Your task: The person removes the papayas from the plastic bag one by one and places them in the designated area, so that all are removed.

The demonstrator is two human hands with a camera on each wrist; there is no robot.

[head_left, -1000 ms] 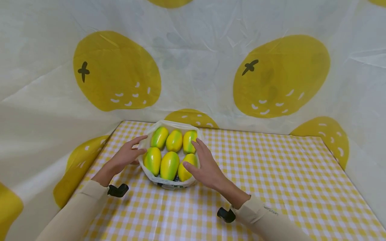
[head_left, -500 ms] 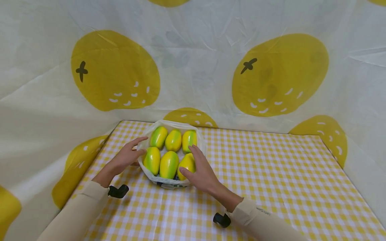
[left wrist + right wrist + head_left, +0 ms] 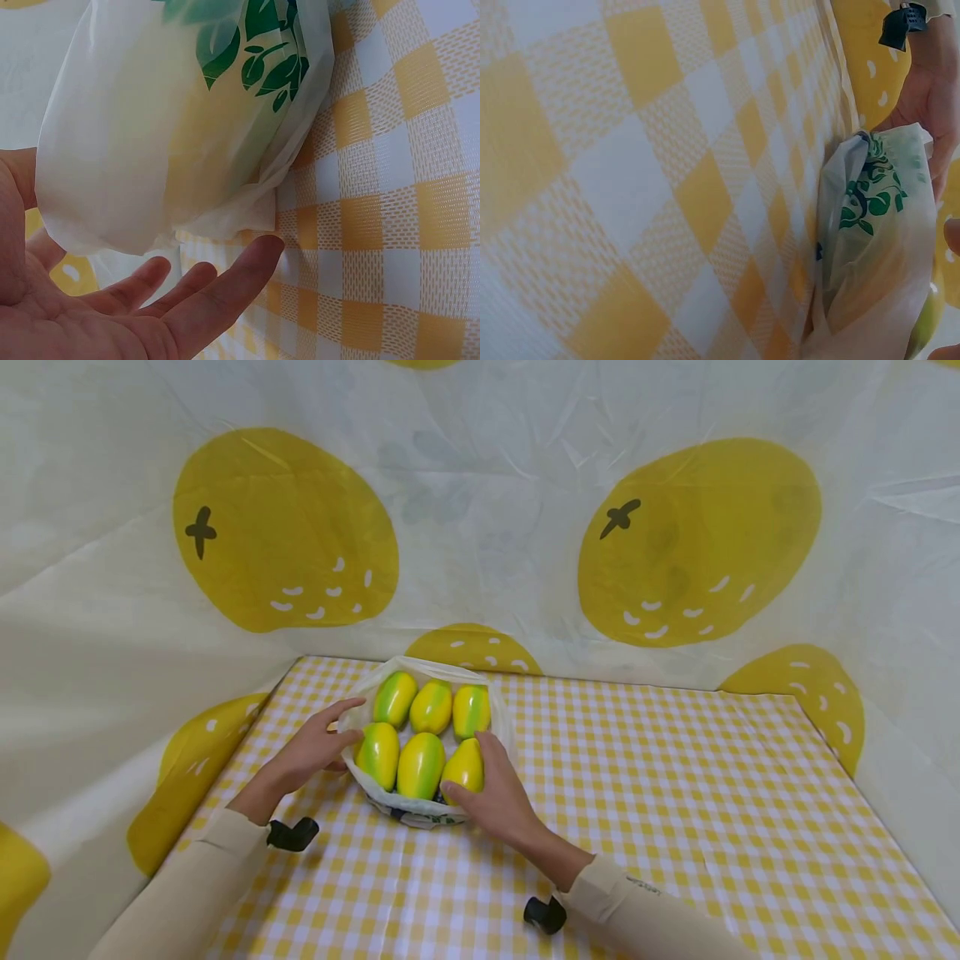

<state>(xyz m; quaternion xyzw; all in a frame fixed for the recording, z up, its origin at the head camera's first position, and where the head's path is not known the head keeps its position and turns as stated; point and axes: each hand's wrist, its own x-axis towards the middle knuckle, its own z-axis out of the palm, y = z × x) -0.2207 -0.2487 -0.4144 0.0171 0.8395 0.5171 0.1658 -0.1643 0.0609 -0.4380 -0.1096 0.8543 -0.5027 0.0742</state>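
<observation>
A whitish plastic bag (image 3: 416, 810) with green leaf print stands with its mouth spread wide. Inside lie several yellow-green mangoes in two rows. My right hand (image 3: 504, 797) reaches over the bag's right side and holds the front-right mango (image 3: 463, 768) between thumb and fingers. At the left rim, my left hand (image 3: 311, 756) has its fingers spread, thumb and index at the bag's edge beside the front-left mango (image 3: 378, 756). In the left wrist view the other fingers (image 3: 217, 304) extend loosely below the bag's outer side (image 3: 120, 150).
A yellow-and-white checked cloth (image 3: 675, 810) covers the table. Pale hanging fabric (image 3: 487, 543) printed with big yellow fruit encloses the back and sides. The bag stands near the table's back left corner. A black device (image 3: 544, 914) is worn at each wrist.
My right hand has come down and left from above the bag's right rim, closing around the front-right mango, which has shifted slightly left. My left hand has stayed nearly in place.
</observation>
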